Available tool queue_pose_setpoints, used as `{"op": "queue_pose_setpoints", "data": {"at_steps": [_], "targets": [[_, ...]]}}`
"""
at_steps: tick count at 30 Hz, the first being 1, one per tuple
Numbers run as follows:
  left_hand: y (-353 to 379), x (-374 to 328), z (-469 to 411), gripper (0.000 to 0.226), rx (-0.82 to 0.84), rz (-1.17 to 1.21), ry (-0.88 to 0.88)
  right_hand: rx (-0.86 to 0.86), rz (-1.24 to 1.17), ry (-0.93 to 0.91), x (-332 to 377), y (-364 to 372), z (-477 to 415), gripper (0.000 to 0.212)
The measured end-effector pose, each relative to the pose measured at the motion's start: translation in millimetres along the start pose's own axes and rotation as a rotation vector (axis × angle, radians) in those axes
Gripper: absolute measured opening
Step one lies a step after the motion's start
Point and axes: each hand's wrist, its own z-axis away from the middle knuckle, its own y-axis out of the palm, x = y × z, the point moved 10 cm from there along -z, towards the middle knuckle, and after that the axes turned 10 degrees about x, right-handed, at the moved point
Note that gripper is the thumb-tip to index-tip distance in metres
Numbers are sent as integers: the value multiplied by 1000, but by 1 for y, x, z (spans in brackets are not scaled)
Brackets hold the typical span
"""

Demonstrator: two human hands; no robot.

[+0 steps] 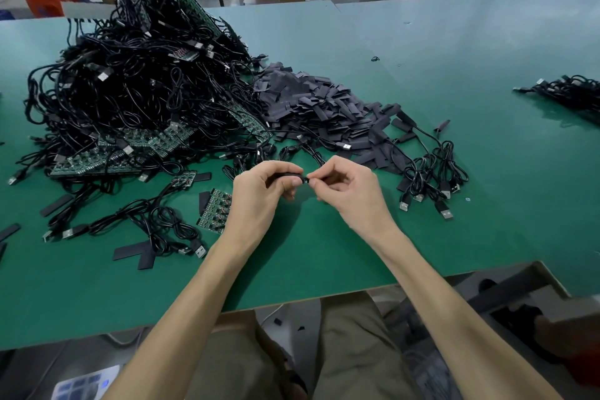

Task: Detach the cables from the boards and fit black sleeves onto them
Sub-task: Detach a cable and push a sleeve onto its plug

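Observation:
My left hand pinches a black sleeve above the green table. My right hand pinches the end of a black cable right at the sleeve's mouth; the cable runs back toward the piles. A big heap of black USB cables still joined to green boards fills the left. Loose black sleeves lie piled behind my hands. A small green board lies just left of my left hand.
Sleeved cables lie in a loose bunch to the right of my hands, and another cable bundle sits at the far right. Stray sleeves and cables lie at the front left. The table's front edge runs below my forearms.

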Motion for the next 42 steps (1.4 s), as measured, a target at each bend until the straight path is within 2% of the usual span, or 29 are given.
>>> {"op": "queue_pose_setpoints", "data": {"at_steps": [6,12,18,23,30,36,42], "targets": [[4,-12,1,15,15,-88,78,-20,-28,2,-1,-3,-1,7],[4,-13,0,15,19,-67,68,-7,-108,-2,-2,-3,-3,8],[4,-7,1,15,36,42,14,-3,-109,5,-3,-2,-3,8],[-1,-10,1,25,-19,145,39,-51,-104,10,-3,-7,-2,6],[-6,-4,2,16,-73,235,57,-88,-90,19,-5,-11,-1,5],[-5,1,4,9,-84,205,43,-92,-72,38,-7,-12,0,5],[-3,3,3,15,-63,162,28,-100,-57,46,-7,-13,1,5]]}}
